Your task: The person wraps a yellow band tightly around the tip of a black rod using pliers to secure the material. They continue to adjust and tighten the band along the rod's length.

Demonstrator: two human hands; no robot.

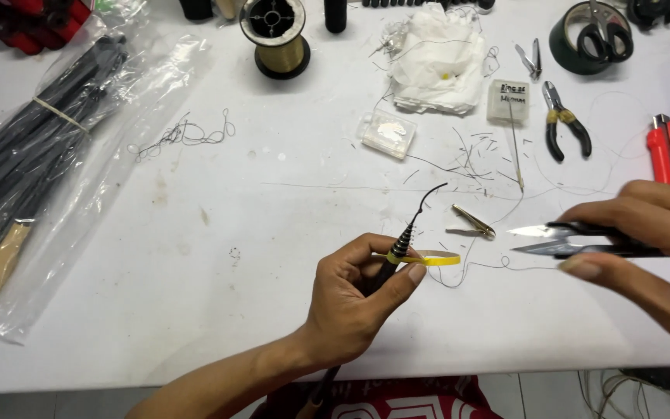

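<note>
We pinch a thin black rod (391, 260) with yellow tape (433, 259) in our left hand (350, 299). Our right hand (653, 248) grips shiny pointed thread snips (560, 240) over the white tabletop (195, 256).

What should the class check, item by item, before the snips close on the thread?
1. Left hand grips the rod firmly: ok.
2. Right hand holds the snips, blades apart: ok.
3. Thread lies between the blades: not ok; it runs just below them.
4. Yellow tape is clear of the blades: ok.
5. Thread is taut: not ok; it loops slack.
6. Wrap on the rod is tight: cannot tell.
</note>
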